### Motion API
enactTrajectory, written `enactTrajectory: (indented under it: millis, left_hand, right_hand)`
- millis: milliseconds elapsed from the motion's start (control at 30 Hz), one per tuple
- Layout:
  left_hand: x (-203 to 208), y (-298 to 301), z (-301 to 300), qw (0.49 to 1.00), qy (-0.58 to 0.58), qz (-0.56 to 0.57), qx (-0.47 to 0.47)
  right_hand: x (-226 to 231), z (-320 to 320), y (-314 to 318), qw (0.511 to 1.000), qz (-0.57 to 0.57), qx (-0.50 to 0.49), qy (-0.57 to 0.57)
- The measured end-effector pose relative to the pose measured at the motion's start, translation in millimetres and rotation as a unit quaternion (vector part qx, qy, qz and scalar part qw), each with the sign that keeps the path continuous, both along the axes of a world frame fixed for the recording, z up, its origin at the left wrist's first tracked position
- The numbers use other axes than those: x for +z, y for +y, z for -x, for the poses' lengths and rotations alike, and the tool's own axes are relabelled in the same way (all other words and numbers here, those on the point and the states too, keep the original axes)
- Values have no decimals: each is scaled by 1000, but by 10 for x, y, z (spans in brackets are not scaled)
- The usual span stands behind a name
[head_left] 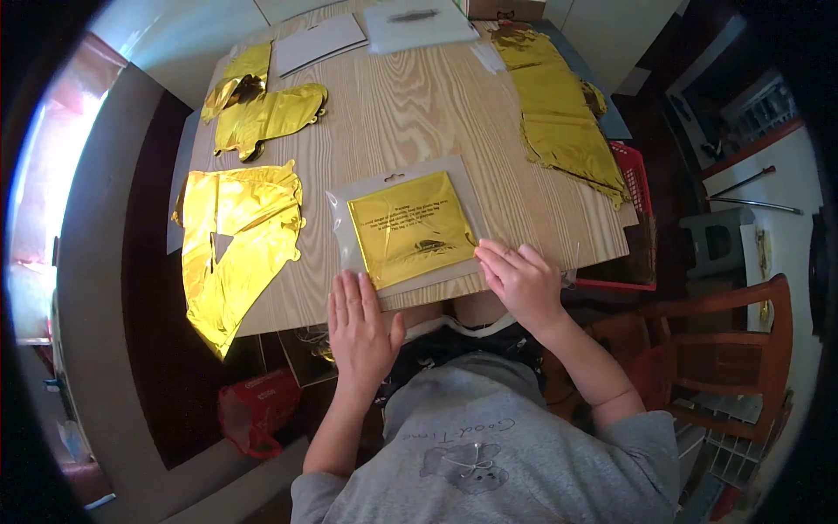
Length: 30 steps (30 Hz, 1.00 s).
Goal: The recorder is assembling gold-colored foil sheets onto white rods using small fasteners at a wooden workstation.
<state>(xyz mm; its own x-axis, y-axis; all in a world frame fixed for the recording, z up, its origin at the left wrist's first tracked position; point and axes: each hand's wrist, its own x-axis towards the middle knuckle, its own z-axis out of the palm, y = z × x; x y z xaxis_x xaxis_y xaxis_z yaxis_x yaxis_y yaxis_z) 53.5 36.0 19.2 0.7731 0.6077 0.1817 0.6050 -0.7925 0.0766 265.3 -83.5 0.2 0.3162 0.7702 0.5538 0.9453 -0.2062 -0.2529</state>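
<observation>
Done: gold foil inside clear bag | left hand: flat at its near corner | right hand: narrow, grip unclear | unbagged: loose foil beyond left hand

From my left hand and right hand, the widest lane runs straight out over the middle of the table, bare wood beyond the bag. Boards, plastic sleeves and a box block it at the far edge. To my left, a bare strip separates the bag from the near foil, which covers much of the left edge and overhangs the near left corner. Only a narrow gap parts it from the far foil. The right foil lines the right edge, leaving bare wood toward the near right corner; a red crate stands outside.
</observation>
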Motion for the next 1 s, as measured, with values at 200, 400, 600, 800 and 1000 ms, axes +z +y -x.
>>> enactTrajectory:
  millis: [200, 400, 600, 800, 1000]
  left_hand:
    - [2, 49, 133, 999, 31, -18, 18]
    - [15, 53, 182, 1000, -18, -3, 2]
    - [27, -154, 544, 963, -194, 167, 79]
    - [-190, -181, 612, 691, -387, 580, 192]
    - [2, 19, 511, 776, -406, 476, 81]
  right_hand:
    - [-69, 49, -39, 1000, 4, -27, -12]
    - [20, 33, -44, 1000, 2, -18, -15]
    - [36, 116, -405, 985, -26, 25, 170]
    - [-188, 298, -624, 818, -40, -1, 573]
    - [3, 126, -539, 839, -104, 41, 533]
